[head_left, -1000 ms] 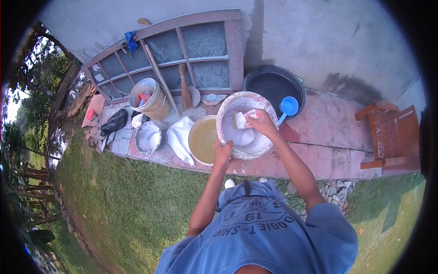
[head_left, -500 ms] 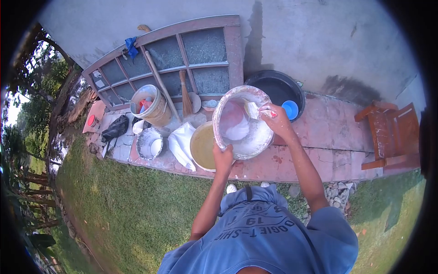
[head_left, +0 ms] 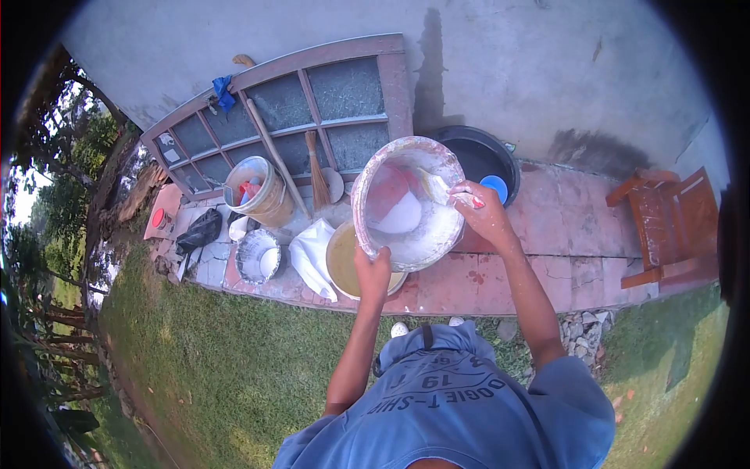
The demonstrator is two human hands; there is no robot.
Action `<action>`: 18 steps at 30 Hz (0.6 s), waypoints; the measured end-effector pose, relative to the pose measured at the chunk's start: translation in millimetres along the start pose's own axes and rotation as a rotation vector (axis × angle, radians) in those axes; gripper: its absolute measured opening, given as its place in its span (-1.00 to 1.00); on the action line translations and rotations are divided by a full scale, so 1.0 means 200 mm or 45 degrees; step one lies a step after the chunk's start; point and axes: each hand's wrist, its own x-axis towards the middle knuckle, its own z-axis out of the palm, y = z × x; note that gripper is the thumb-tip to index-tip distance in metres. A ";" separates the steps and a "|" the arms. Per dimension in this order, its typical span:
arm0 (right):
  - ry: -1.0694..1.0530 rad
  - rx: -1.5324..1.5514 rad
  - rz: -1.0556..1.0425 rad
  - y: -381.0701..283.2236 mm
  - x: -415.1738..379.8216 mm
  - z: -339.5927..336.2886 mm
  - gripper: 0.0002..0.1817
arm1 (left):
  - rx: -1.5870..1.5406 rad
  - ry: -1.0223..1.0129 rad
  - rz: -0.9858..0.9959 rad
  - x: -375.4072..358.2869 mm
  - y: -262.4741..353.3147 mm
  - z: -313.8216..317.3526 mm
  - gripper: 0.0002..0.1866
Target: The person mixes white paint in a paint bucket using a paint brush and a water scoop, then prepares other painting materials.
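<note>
A round tub [head_left: 366, 195], crusted with white and holding white material, is tilted above the tiled ledge. My left hand [head_left: 373, 270] grips its lower left rim, fingers wrapped round it. At the right rim my right hand [head_left: 480, 213] is closed on a brush with a red-and-white handle [head_left: 469, 200]; its pale head [head_left: 434, 187] rests against the tub's inner wall. Beneath the tub, partly covered, stands a bucket of yellowish liquid [head_left: 344, 262]. Behind it sits a black basin [head_left: 469, 148] with a blue bowl [head_left: 495, 187].
Left along the ledge are a white sack [head_left: 309, 258], a small white-stained bucket [head_left: 258, 256], a bucket of tools [head_left: 269, 199], a black bag [head_left: 198, 232] and a broom [head_left: 319, 180]. A framed door [head_left: 394, 86] leans on the wall; a wooden chair [head_left: 668, 227] stands right.
The tub has shifted slightly left, with my left hand on it. My right hand and the brush have moved a little to the right and down.
</note>
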 end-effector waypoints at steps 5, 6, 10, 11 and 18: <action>-0.001 -0.007 -0.024 -0.10 0.02 -0.05 -0.81 | -0.063 -0.017 0.027 0.00 0.03 0.01 -0.54; 0.001 -0.008 -0.022 -0.12 0.02 -0.06 -0.81 | -0.064 -0.059 -0.018 0.00 0.04 0.01 -0.51; 0.078 0.110 -0.042 -0.08 0.04 -0.05 -0.80 | -0.141 -0.110 -0.210 0.00 0.00 0.03 -0.48; 0.103 0.189 -0.018 -0.03 0.04 -0.03 -0.79 | -0.142 -0.112 -0.210 0.00 0.00 0.03 -0.48; -0.225 -0.228 0.189 0.37 -0.14 0.17 -0.73 | -0.171 -0.225 -0.462 -0.04 -0.24 0.04 -0.49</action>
